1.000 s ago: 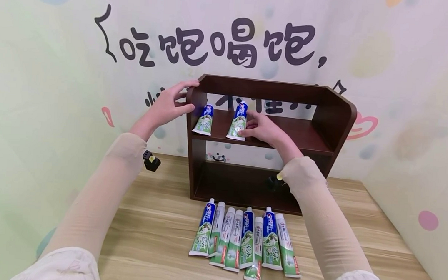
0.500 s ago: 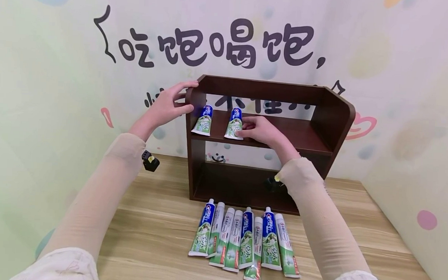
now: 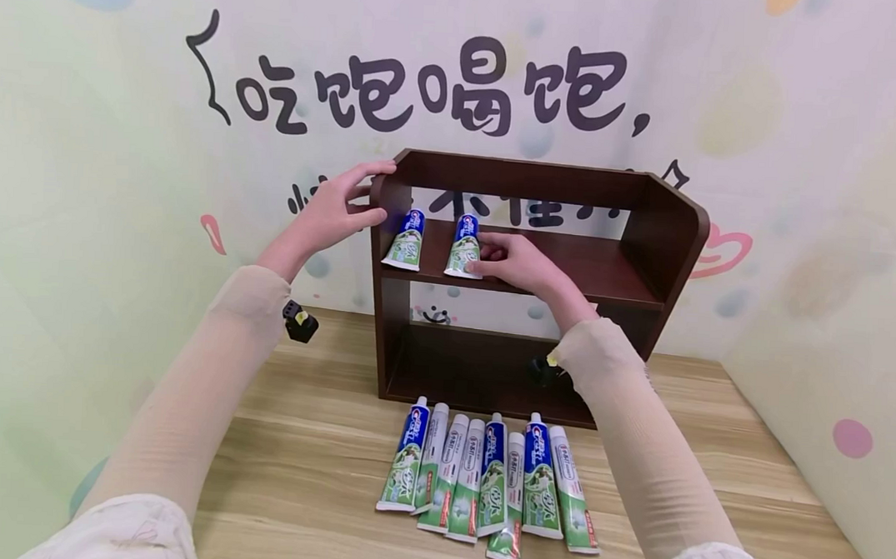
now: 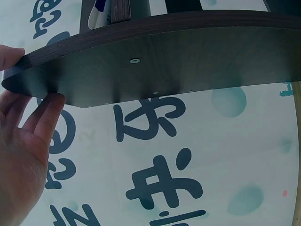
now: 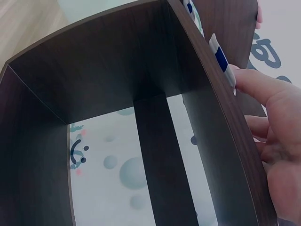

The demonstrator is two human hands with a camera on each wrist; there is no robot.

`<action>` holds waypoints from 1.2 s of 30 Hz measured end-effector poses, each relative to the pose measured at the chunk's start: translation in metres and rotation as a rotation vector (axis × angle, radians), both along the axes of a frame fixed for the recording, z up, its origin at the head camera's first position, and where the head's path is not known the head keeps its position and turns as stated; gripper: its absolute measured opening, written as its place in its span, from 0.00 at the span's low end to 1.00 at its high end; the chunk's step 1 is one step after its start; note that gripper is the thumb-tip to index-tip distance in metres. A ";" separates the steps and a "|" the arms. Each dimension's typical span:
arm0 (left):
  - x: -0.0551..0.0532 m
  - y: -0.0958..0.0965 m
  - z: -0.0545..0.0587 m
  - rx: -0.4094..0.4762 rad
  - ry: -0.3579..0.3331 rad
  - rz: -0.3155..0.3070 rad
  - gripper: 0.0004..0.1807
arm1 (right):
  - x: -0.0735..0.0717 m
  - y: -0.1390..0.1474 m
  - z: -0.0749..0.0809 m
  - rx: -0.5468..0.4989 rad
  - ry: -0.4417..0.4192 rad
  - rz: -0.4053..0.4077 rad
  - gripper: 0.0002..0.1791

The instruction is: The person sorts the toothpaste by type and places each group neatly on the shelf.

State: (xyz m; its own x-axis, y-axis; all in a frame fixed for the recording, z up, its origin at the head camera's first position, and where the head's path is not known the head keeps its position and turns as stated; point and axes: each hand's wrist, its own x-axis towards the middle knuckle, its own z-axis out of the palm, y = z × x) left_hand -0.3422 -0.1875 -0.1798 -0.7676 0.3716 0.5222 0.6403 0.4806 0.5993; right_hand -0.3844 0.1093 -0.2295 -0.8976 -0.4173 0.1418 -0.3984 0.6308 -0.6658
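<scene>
In the head view a dark brown wooden shelf [image 3: 569,256] with two levels stands on the table. On its upper level my right hand [image 3: 520,262] holds a blue, white and green toothpaste tube [image 3: 464,247] by its right side, the thumb at the flat lower end. The right wrist view shows the thumb against that white end [image 5: 222,59], at the shelf's front edge. A matching toothpaste tube [image 3: 406,240] leans at the left end of the same level. My left hand [image 3: 334,212] grips the upper corner of the left side panel [image 4: 155,56], thumb and fingers on opposite faces.
Several toothpaste tubes lie in a row on the wooden table [image 3: 298,440] before the shelf, blue-topped ones [image 3: 540,475] among silver-topped ones [image 3: 574,489]. A printed cloth wall [image 3: 120,215] rises close behind and at both sides.
My right hand has brought the tube slightly left and lower on the upper level, closer to the other tube. My left hand stays at the side panel.
</scene>
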 end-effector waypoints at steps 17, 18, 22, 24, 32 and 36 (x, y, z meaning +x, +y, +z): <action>0.002 0.001 0.001 -0.003 0.002 0.003 0.31 | 0.000 -0.003 -0.003 0.021 0.076 0.016 0.37; 0.002 0.001 0.001 -0.001 0.002 0.002 0.31 | 0.000 -0.003 -0.003 0.021 0.078 0.017 0.36; 0.002 0.001 0.000 -0.002 0.001 0.004 0.31 | 0.000 -0.004 -0.003 0.030 0.082 0.021 0.36; 0.002 0.001 0.000 -0.005 0.002 0.005 0.30 | 0.000 -0.005 -0.004 0.032 0.080 0.020 0.36; 0.005 0.002 0.002 -0.006 0.004 0.010 0.30 | 0.000 -0.004 -0.003 0.032 0.080 0.022 0.36; 0.003 0.001 0.001 -0.009 0.002 0.013 0.30 | 0.000 -0.004 -0.003 0.033 0.077 0.021 0.36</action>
